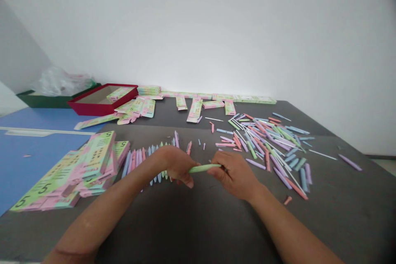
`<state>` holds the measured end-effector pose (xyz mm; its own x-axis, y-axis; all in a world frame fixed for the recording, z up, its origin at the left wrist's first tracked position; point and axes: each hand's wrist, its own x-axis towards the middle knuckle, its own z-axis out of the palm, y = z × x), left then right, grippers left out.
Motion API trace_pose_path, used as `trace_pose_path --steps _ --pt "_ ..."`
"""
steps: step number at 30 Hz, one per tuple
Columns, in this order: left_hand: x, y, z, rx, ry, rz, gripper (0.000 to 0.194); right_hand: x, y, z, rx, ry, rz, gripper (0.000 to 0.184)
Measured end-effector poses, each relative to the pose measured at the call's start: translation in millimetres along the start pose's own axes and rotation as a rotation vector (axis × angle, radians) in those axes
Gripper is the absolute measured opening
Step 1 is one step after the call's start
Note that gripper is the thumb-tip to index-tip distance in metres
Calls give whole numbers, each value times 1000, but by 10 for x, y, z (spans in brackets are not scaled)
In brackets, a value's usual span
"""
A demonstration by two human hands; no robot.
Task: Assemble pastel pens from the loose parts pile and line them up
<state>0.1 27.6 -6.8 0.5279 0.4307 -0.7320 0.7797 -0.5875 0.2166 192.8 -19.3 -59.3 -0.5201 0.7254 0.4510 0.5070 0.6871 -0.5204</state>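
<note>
at the counter, my left hand and my right hand gripped a pale green pen from either end, fingers closed around it, holding it just above the dark surface in front of me. its long axis ran almost level across my body, the right end slightly higher and tucked into my right fingers. behind my wrists, what looked like a finished row of pastel pens lay side by side, while a loose heap of pen barrels and thin white refills remained to the right, apparently still to be worked through. stacked printed cartons sat at left, with more around a red box beyond.
</note>
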Motion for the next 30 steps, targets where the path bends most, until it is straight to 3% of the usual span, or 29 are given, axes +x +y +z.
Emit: trace_pose_path --steps 5,10,17,22,25,28,30 --pt "2 17 0 2 17 -2 23 -7 -11 -20 26 -46 -10 22" --pt "-6 38 -4 25 6 15 32 -20 12 -6 5 13 -34 37" --pt "-23 34 -9 23 18 -6 32 -28 -8 -28 36 -26 -69 12" --pt "-60 49 -8 47 36 -27 34 -7 17 99 -11 80 -1 38" --pt "-82 58 -2 69 65 -18 36 -20 22 146 119 99 17 39" --pt "-92 44 22 72 79 -9 38 -41 2 147 258 31 9 38" --pt "-99 31 45 63 77 -22 38 -51 -16 145 271 7 2 22"
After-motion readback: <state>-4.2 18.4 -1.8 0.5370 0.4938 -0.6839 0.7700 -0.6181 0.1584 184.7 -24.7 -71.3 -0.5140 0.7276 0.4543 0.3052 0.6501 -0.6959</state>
